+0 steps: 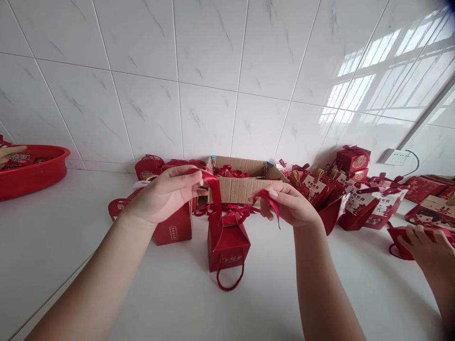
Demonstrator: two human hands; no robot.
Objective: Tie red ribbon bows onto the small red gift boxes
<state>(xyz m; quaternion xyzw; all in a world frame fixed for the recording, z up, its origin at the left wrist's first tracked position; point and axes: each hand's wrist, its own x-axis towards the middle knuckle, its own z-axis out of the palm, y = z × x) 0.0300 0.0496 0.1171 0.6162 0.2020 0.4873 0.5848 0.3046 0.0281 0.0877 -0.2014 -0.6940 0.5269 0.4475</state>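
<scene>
A small red gift box [227, 248] with a cord handle stands on the white counter in front of me, its top flaps up. A red ribbon [215, 189] runs up from the box. My left hand [167, 194] pinches one end of it above and left of the box. My right hand [289, 203] pinches the other end, which curls down at the right. Both hands hover just above the box.
An open cardboard box [241, 187] of red ribbons sits against the tiled wall. Several red gift boxes [351, 158] and bags crowd the right side, more stand at the left [174, 229]. A red basin [31, 173] is far left. Another person's hand [426, 244] rests at the right edge.
</scene>
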